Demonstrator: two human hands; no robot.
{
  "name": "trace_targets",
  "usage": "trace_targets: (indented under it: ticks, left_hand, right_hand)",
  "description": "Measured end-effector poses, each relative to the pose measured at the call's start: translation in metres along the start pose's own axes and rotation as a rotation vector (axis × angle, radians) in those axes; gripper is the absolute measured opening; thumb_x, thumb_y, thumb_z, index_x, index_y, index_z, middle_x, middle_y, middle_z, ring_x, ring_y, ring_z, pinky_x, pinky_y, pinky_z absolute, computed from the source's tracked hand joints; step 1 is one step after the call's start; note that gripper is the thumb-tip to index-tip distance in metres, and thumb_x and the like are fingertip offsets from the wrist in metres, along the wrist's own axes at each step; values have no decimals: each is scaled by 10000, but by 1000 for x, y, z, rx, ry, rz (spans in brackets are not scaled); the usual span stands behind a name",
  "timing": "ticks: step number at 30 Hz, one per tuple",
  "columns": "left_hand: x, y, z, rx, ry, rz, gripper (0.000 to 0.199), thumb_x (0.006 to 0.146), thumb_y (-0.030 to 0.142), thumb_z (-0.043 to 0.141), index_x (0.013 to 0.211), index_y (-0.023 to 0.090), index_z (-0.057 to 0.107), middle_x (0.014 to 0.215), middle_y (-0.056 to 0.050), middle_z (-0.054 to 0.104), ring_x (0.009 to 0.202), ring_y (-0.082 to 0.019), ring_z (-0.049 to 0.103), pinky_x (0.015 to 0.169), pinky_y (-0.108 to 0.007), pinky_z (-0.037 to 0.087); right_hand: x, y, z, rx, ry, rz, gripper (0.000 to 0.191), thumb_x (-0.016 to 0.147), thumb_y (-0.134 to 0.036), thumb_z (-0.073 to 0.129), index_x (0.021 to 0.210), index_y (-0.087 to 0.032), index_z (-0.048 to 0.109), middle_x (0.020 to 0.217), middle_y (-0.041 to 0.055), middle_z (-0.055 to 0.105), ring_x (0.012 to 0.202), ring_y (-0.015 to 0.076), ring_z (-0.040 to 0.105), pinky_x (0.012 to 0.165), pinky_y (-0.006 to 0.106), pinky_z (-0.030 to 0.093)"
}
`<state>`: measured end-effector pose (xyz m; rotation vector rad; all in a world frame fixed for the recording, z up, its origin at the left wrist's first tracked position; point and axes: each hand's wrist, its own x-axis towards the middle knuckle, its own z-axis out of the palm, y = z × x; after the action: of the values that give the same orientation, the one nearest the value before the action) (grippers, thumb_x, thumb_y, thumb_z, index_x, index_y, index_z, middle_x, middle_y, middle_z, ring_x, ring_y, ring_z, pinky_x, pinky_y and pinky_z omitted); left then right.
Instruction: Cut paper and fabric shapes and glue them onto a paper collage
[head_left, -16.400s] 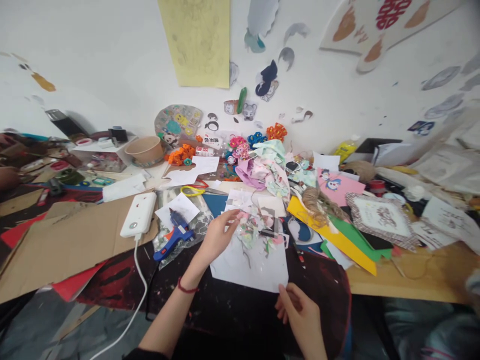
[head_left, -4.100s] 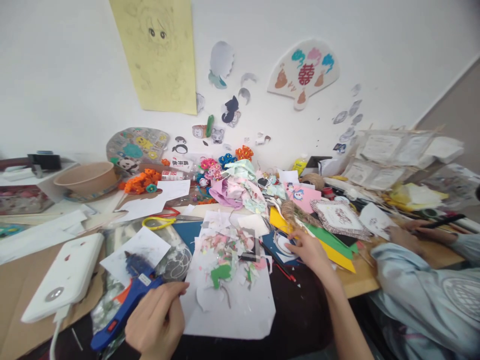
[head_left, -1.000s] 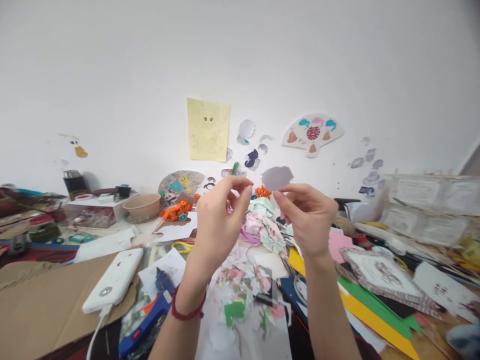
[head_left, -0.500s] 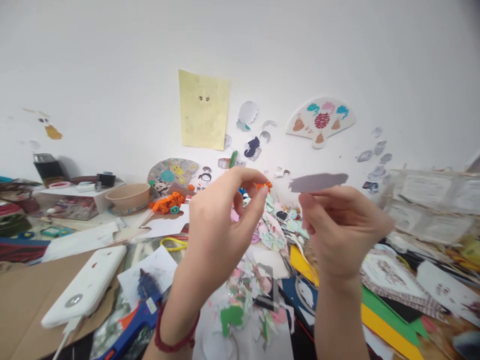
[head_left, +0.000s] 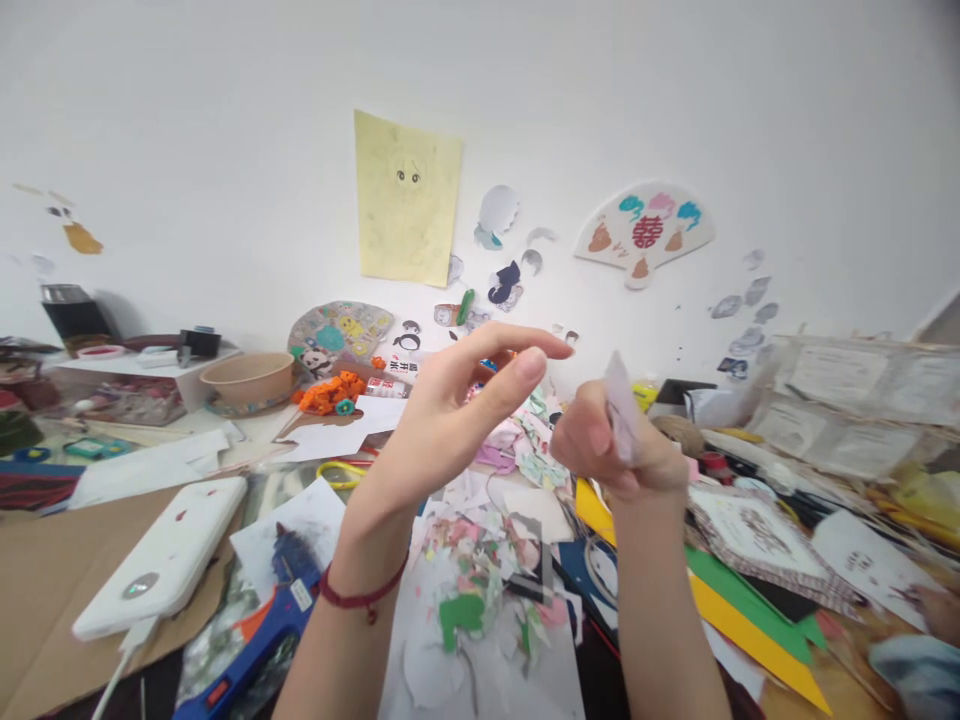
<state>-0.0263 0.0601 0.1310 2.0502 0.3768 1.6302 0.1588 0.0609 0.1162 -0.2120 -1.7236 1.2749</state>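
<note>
My left hand [head_left: 469, 405] is raised in the middle of the view, thumb and index finger stretched to the right and apart, with nothing between them. A red cord circles that wrist. To its right, my right hand [head_left: 619, 440] is closed on a small pale paper piece [head_left: 621, 405], which stands upright between thumb and fingers. Below both hands lies a white sheet [head_left: 420, 610] with many small paper scraps [head_left: 480, 560] in green, pink and white.
At the left are a blue glue gun [head_left: 281, 600], a white power bank [head_left: 165, 560] on cardboard [head_left: 37, 570] and a tan bowl [head_left: 249, 378]. Green and yellow sheets [head_left: 757, 620] lie at right. A yellow paper [head_left: 409, 225] and a fan [head_left: 645, 235] hang behind.
My right hand has turned and moved left, tilting the paper piece from flat to upright. The left hand's thumb and index finger have stretched out to the right and opened.
</note>
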Motion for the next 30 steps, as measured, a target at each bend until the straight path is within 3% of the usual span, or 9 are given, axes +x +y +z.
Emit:
trace_targets:
  ticks: [3, 5, 12, 20, 24, 28, 30]
  left_hand:
    - [3, -11, 0, -135, -157, -9, 311, 979, 452, 526, 1056, 218, 717, 1091, -60, 693, 965, -178, 602, 821, -301, 481]
    - [4, -17, 2, -198, -217, -9, 292, 967, 440, 554, 1057, 218, 721, 1023, -59, 696, 955, -182, 596, 830, -312, 468]
    - [5, -32, 4, -280, -206, -43, 202, 907, 394, 653, 963, 221, 742, 989, -52, 675, 868, -163, 573, 777, -310, 439]
    - [4, -35, 2, -345, -142, -97, 156, 867, 336, 705, 797, 199, 678, 798, -16, 634, 737, -129, 540, 686, -277, 422]
    - [5, -34, 2, -356, -30, -138, 134, 868, 329, 708, 814, 209, 684, 693, 8, 594, 656, -118, 513, 629, -274, 393]
    - [5, -30, -3, -129, 174, -136, 119, 841, 321, 736, 792, 216, 709, 729, 5, 619, 653, -116, 480, 613, -278, 372]
    - [5, -27, -5, 16, 227, -115, 111, 841, 294, 733, 767, 214, 715, 728, 7, 634, 650, -115, 472, 620, -281, 366]
  right_hand:
    - [8, 12, -5, 158, -212, -13, 232, 813, -371, 771, 708, -205, 649, 393, -108, 398, 283, 23, 230, 323, 180, 167]
    - [13, 19, -5, 197, -261, -7, 200, 854, -348, 732, 744, -201, 653, 411, -106, 397, 293, 22, 240, 336, 178, 177]
    - [16, 32, -4, 218, -242, 49, 296, 844, -367, 734, 681, -207, 545, 385, -118, 330, 301, 31, 214, 375, 195, 179]
    - [20, 41, -5, 190, -178, 96, 337, 820, -429, 740, 675, -231, 509, 359, -122, 305, 316, 53, 189, 381, 208, 190]
    - [21, 38, -10, -45, -1, 125, 382, 826, -554, 704, 730, -208, 574, 403, -94, 401, 353, 65, 293, 392, 219, 247]
    - [20, 27, -14, -387, 421, -35, 276, 846, -448, 729, 845, -184, 646, 549, -48, 555, 424, 64, 412, 419, 219, 299]
    - [17, 21, -14, -514, 567, -150, 216, 867, -402, 716, 886, -189, 683, 602, -34, 587, 439, 62, 437, 425, 222, 315]
